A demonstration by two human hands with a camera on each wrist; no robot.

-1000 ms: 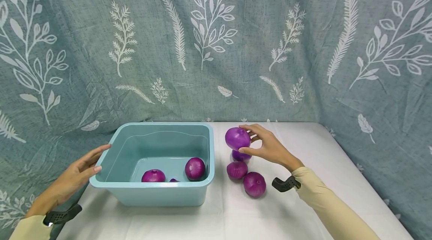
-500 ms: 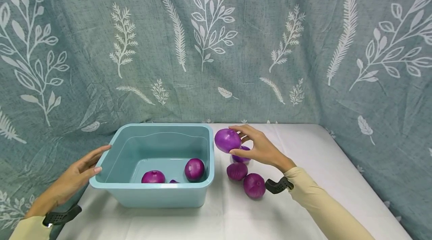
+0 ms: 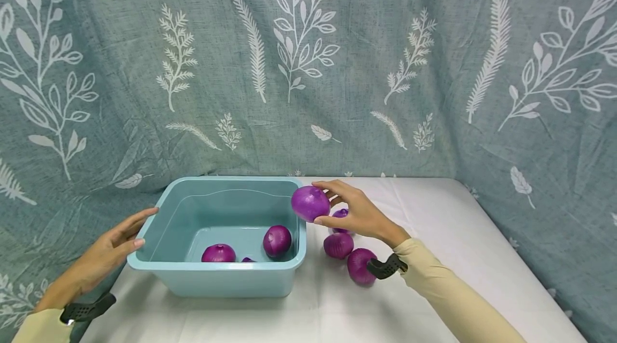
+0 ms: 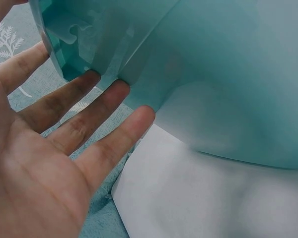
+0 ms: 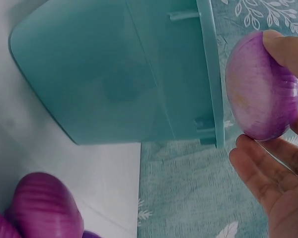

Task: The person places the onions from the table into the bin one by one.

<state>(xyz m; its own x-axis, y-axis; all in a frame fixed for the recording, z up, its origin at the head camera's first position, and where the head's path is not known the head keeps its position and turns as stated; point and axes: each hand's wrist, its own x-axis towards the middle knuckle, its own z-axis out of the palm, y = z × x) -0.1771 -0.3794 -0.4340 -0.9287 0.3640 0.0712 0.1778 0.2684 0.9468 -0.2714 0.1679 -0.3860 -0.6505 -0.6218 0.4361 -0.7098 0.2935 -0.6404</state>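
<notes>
A purple onion (image 3: 310, 203) is held up between the thumb and fingertips of my right hand (image 3: 359, 213). It overlaps the right rim of a light blue plastic tub (image 3: 217, 278) in the head view. The right wrist view shows this onion (image 5: 260, 87) just above rim height, beside the tub wall (image 5: 104, 74). My left hand (image 3: 108, 252) is at the tub's left side, thumb at the rim. Its long fingers (image 4: 102, 144) lie straight and spread against the outer wall. Inside the tub sit two onions, one at left (image 3: 218, 253) and another at right (image 3: 277, 241), plus a partly hidden purple bit.
On the white-covered table (image 3: 241, 321), right of the tub, a cluster of onions includes one in the middle (image 3: 338, 245), a nearer one (image 3: 360, 267) partly behind the wrist strap, and one (image 3: 340, 214) partly behind my right hand. A leaf-patterned curtain (image 3: 308, 118) stands behind.
My right hand has carried the held onion leftward from above the cluster to the tub's right rim. The left hand and the tub stay in place.
</notes>
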